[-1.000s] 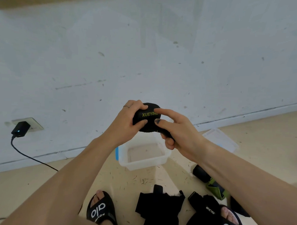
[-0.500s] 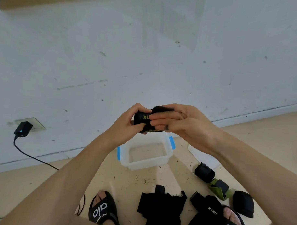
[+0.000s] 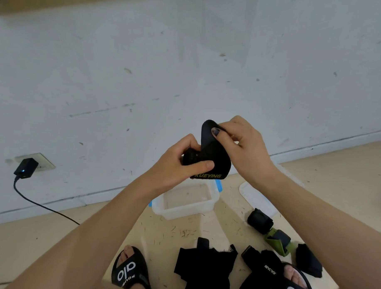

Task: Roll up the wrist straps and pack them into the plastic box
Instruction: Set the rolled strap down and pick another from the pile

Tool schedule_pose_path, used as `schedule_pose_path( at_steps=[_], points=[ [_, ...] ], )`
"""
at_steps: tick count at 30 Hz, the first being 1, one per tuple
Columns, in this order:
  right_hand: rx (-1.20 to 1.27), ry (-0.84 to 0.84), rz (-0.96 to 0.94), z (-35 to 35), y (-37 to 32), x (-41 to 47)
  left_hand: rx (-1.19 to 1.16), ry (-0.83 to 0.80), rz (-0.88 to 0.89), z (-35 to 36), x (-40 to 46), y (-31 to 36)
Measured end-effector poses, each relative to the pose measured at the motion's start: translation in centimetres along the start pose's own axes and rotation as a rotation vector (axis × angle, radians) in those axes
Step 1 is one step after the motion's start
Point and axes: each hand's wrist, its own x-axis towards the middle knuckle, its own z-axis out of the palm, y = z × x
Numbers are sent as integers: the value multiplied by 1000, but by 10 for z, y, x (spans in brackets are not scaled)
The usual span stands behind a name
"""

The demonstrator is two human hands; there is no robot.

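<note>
Rolling the black XUEYING wrist strap in midair above the empty plastic box: left hand gripping the roll, right hand pinching the loose tail. Best keeping the tail taut, edges aligned, before closing the wrap.

black wrist strap: part-rolled, held above box | plastic box: clear, open, on floor

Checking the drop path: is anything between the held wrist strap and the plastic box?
Nothing visible. The wrist strap, held by the left hand and right hand, is above the plastic box, which is open with its lid off.
</note>
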Motion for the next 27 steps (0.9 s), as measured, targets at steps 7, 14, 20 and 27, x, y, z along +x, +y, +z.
schedule_pose_path(
  at_steps=[7, 14, 20, 27],
  points=[
    [242, -101, 280, 6, 9, -3, 18, -5, -8, 8, -3, 8],
    [661, -230, 572, 13, 1, -10, -40, 41, -18, 6, -8, 9],
    [790, -156, 616, 20, 0, -9, -51, 47, 35, 7, -7, 9],
    [807, -73, 770, 27, 5, -10, 193, 15, 136, 10, -8, 10]
  ],
)
